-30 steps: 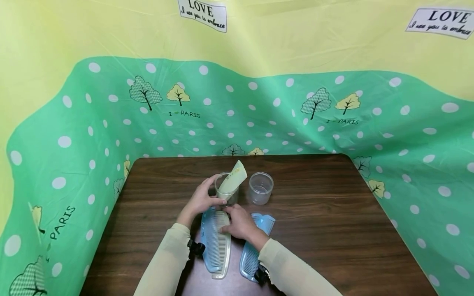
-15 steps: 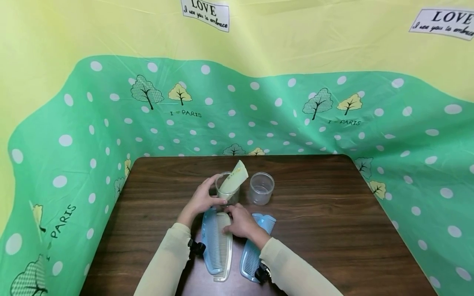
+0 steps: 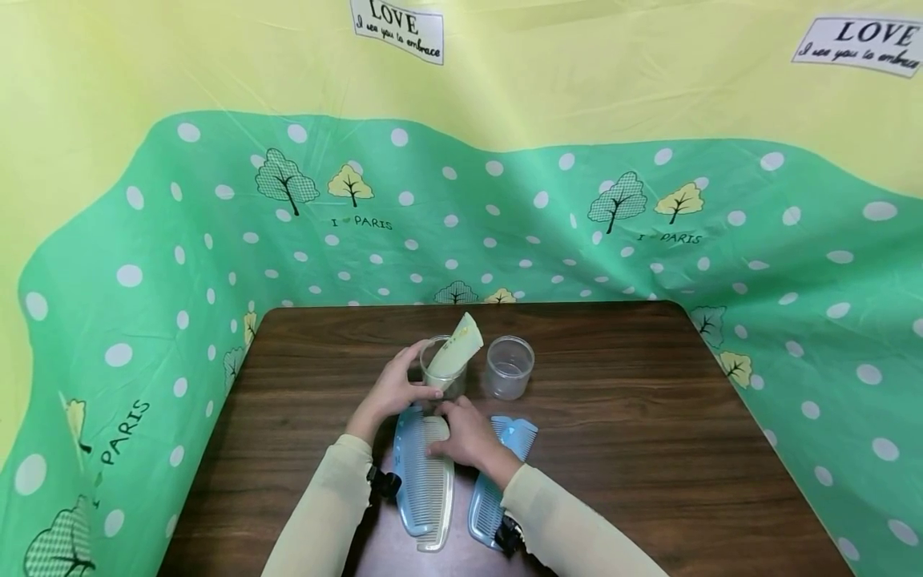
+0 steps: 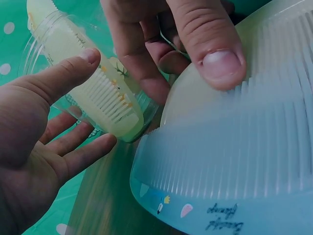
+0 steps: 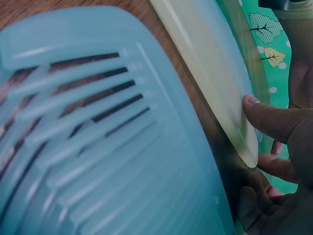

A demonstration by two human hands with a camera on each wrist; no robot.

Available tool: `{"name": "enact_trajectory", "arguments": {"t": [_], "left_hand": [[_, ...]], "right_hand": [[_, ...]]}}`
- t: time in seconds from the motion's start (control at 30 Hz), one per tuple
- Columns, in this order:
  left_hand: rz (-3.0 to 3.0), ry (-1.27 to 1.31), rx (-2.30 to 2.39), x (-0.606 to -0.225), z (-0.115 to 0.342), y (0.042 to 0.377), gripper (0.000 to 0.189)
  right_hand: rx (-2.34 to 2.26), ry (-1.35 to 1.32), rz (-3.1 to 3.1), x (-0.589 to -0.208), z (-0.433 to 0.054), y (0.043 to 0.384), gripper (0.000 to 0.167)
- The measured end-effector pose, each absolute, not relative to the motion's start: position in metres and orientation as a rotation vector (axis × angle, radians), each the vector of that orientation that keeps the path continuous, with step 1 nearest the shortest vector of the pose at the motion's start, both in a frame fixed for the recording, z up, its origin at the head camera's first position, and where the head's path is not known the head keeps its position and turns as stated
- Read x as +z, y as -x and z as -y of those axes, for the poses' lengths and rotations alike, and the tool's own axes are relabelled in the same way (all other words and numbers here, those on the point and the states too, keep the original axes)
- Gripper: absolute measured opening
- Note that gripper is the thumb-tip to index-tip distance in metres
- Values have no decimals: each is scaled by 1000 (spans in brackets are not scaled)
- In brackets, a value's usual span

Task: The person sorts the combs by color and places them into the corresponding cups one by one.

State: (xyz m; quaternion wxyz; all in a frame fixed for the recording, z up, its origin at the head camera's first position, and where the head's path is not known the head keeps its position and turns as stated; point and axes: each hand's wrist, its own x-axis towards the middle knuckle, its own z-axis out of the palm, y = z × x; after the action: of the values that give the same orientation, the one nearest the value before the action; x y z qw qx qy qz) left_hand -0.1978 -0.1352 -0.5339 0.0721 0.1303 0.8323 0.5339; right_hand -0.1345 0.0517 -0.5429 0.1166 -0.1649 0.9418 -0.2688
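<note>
My left hand [image 3: 395, 389] is curved round a clear cup [image 3: 456, 389], thumb in front and fingers at its side. A pale yellow-green comb [image 3: 458, 348] leans inside that cup and sticks out over the rim. Below it, my right hand [image 3: 472, 437] pinches the far end of another pale yellow comb [image 3: 441, 501]; in the left wrist view its thumb [image 4: 222, 68] lies on top. A blue comb [image 3: 409, 493] lies alongside, partly overlapping the pale one; its printed back [image 4: 195, 210] shows close up in the left wrist view.
A second clear cup [image 3: 509, 370] stands right of the first. Under the right forearm lie overlapping blue combs [image 3: 487, 503], their teeth crossing in the right wrist view. The dark wooden table [image 3: 649, 449] backs onto a green and yellow patterned cloth [image 3: 461, 200].
The held pale comb has slid very slightly toward the person. Both hands stay almost where they were, and the cup with its leaning comb looks the same.
</note>
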Motion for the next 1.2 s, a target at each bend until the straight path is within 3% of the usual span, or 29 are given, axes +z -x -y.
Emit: {"name": "enact_trajectory", "arguments": {"t": [0.73,0.93,1.2], "left_hand": [[-2536,-403,1597,-533,134,195,93],[-2512,-400,1608,-533,135,194,93],[-2480,-385,1625,-532,135,196,93]], "right_hand": [[-956,423,-2602,-535,-62,137,56],[-967,543,-2603,-534,-66,140,58],[-969,588,-2625,-529,-71,144,46]]}}
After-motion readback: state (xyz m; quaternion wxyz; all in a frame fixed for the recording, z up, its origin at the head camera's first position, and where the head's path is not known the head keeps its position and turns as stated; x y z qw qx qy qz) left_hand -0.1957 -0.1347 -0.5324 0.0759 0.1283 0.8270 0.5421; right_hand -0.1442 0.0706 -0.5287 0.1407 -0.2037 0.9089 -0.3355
